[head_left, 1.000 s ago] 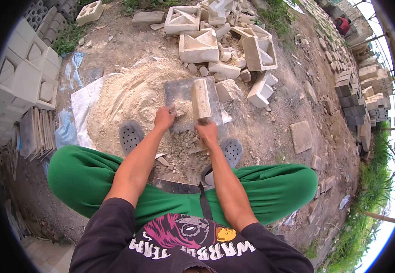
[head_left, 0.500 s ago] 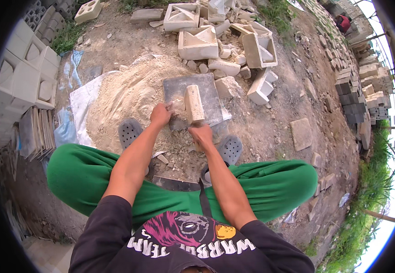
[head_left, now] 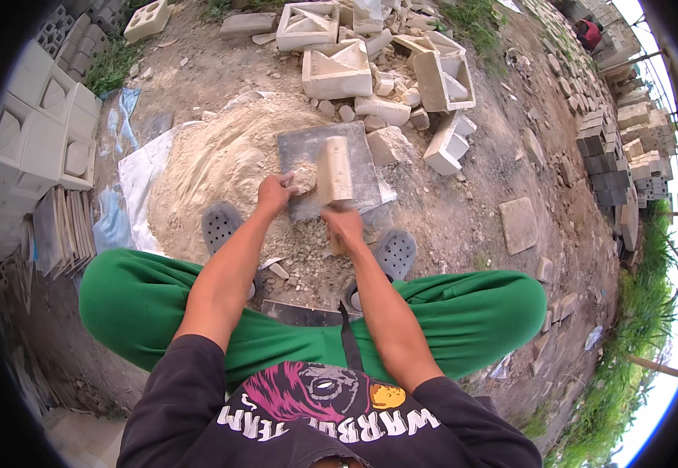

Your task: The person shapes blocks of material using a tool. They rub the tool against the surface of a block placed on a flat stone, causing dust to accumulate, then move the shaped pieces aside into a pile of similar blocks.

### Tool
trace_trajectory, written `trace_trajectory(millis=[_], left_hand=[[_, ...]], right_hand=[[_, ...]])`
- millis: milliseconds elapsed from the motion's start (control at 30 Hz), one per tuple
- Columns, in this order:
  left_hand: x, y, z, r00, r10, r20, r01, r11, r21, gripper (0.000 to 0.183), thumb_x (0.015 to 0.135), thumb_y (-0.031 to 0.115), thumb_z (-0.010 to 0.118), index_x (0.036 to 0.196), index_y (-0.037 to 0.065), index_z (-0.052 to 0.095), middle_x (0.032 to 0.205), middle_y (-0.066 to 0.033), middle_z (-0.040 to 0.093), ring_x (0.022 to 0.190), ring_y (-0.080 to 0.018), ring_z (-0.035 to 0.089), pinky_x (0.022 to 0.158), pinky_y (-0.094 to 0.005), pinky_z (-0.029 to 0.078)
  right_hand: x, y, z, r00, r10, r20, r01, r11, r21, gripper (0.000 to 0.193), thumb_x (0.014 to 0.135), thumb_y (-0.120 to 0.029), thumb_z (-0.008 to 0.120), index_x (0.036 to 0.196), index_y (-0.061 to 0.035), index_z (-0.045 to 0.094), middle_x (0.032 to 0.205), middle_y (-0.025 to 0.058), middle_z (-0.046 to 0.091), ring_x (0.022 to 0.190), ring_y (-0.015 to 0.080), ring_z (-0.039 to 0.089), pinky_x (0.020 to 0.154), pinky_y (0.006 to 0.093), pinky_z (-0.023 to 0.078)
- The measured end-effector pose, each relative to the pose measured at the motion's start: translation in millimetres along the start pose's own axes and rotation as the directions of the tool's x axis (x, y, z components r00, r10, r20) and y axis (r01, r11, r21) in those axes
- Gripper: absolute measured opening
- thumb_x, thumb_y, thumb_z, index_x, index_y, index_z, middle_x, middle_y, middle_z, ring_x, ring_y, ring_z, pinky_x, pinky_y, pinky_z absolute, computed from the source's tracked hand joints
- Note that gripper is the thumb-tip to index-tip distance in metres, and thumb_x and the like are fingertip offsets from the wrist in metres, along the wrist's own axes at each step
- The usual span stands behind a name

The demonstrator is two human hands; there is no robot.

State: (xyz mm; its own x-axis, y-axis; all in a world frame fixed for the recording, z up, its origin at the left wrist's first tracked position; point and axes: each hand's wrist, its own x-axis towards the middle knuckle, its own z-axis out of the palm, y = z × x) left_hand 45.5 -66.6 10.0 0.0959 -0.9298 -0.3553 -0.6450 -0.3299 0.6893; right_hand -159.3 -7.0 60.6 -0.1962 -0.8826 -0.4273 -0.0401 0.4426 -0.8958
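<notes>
My right hand point(head_left: 344, 225) is wrapped around the short handle of a pale, block-headed mallet point(head_left: 334, 171). The mallet's head is over the right part of a dark square slab point(head_left: 298, 146) on the ground, slightly blurred; whether it touches the slab I cannot tell. My left hand point(head_left: 275, 194) is at the slab's left edge with fingers curled together, touching crumbled pale stone point(head_left: 303, 178) beside the mallet head. What those fingers pinch, if anything, is hidden. A heap of pale crushed grit point(head_left: 210, 160) spreads left of the slab on a white sheet point(head_left: 138, 175).
Broken pale moulded blocks point(head_left: 337, 74) and rubble lie beyond the slab. Stacked blocks point(head_left: 39, 117) stand at the left, near thin upright boards point(head_left: 64, 226). Grey blocks point(head_left: 606, 168) are piled at the right. My grey clogs point(head_left: 395, 251) flank the slab's near side. Another person point(head_left: 589, 35) is far right.
The mallet head has shifted slightly, and it looks blurred now. My left hand stays almost in place beside the crumbled stone. More crumbs show between hand and mallet.
</notes>
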Motion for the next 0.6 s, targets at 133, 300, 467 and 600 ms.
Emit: trace_trajectory(millis=[133,300,467,600], left_hand=[[8,-7,-7,1.000,-0.015,0.005,0.015,1.000,0.015,0.049,0.079,0.032,0.081,0.124,0.017,0.070,0.100,-0.0182,0.073,0.090,-0.0335,0.070,0.080,-0.0401,0.053],[-1,-13,-4,0.998,0.064,-0.026,-0.063,0.997,0.043,0.050,0.079,0.031,0.080,0.125,0.016,0.069,0.101,-0.0194,0.073,0.092,-0.0339,0.070,0.082,-0.0399,0.053],[-4,-2,-10,0.999,-0.004,0.034,0.004,1.000,0.013,0.052,0.078,0.030,0.080,0.126,0.013,0.068,0.108,-0.0202,0.072,0.097,-0.0327,0.071,0.085,-0.0384,0.053],[-3,2,-10,0.999,0.019,0.032,-0.018,1.000,-0.021,0.053,0.078,0.029,0.080,0.127,0.012,0.068,0.107,-0.0193,0.072,0.096,-0.0320,0.071,0.084,-0.0378,0.053]], right_hand=[[7,0,4,0.995,0.094,-0.012,-0.090,0.888,-0.450,0.016,0.076,-0.013,0.069,0.077,0.0026,0.065,0.059,0.0064,0.060,0.049,0.0161,0.061,0.047,0.0331,0.050],[8,-59,-5,0.999,0.042,0.008,-0.042,0.997,-0.057,0.017,0.075,-0.011,0.070,0.078,0.0039,0.063,0.061,0.0068,0.061,0.047,0.0161,0.060,0.044,0.0308,0.049],[11,-70,6,0.985,-0.171,-0.021,0.172,0.980,0.095,0.015,0.076,-0.009,0.067,0.079,0.0047,0.061,0.061,0.0066,0.061,0.047,0.0157,0.059,0.044,0.0310,0.049],[5,-5,11,0.983,-0.184,0.011,0.181,0.952,-0.247,0.021,0.075,-0.013,0.068,0.083,0.0054,0.063,0.063,0.0075,0.063,0.049,0.0173,0.061,0.046,0.0325,0.050]])
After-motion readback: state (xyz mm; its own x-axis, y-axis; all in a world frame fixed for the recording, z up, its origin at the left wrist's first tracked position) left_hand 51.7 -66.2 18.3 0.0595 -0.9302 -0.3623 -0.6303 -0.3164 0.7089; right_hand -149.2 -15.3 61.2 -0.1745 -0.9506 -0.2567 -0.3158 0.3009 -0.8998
